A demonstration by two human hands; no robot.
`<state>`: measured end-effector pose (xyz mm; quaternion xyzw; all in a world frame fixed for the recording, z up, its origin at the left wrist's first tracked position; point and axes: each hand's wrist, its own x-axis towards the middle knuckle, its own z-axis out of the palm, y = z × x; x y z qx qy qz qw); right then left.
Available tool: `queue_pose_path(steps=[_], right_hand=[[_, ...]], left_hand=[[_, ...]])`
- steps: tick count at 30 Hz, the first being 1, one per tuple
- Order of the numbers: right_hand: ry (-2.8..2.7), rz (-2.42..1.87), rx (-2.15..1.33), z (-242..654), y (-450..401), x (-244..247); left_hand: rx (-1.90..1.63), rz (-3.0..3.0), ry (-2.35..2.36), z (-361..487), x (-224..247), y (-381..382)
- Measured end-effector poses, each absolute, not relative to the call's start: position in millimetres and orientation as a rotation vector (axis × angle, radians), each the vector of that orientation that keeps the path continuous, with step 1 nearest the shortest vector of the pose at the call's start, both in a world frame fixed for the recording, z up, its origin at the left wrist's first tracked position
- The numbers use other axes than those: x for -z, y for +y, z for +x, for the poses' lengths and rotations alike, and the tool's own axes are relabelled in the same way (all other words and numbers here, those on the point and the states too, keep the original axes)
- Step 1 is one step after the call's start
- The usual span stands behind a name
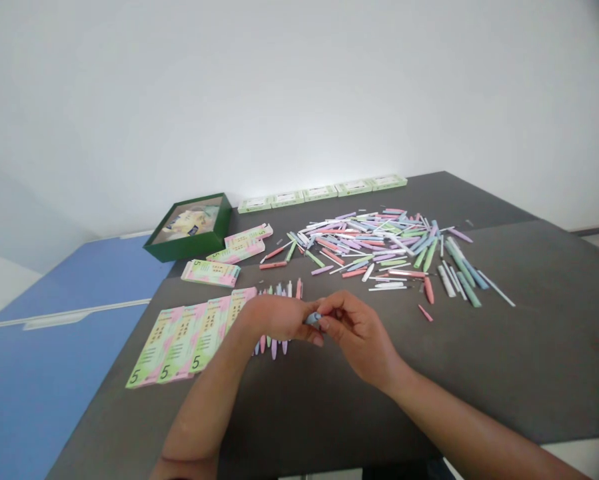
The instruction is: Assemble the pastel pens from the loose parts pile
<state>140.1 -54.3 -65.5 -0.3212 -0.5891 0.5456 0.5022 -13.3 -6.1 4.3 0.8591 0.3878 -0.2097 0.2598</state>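
My left hand point(282, 318) and my right hand point(362, 340) meet over the near middle of the dark table. Between their fingertips is a small blue pen part point(313, 319), gripped from both sides; most of it is hidden by the fingers. Under and behind my left hand lies a row of pastel pens point(274, 348), partly covered by it. Beyond my hands spreads a large loose pile of pink, green, blue, purple and white pen parts point(374, 240).
Flat green-and-pink cartons point(179, 340) marked 5 overlap at the left, with more cartons point(212, 272) behind them. A green box point(179, 250) holding plastic bags stands at the back left. Several pale green boxes point(319, 193) line the wall. Thicker tubes point(464, 273) lie at the right.
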Motion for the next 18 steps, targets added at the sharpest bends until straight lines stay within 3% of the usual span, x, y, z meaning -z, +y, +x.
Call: queue_pose_path(steps=[18], right_hand=[[-1.521, -0.862, -1.244, 133.3, -59.1, 71.9]], left_hand=[[0.605, 2.322, 1.046, -9.7, -7.2, -6.9]])
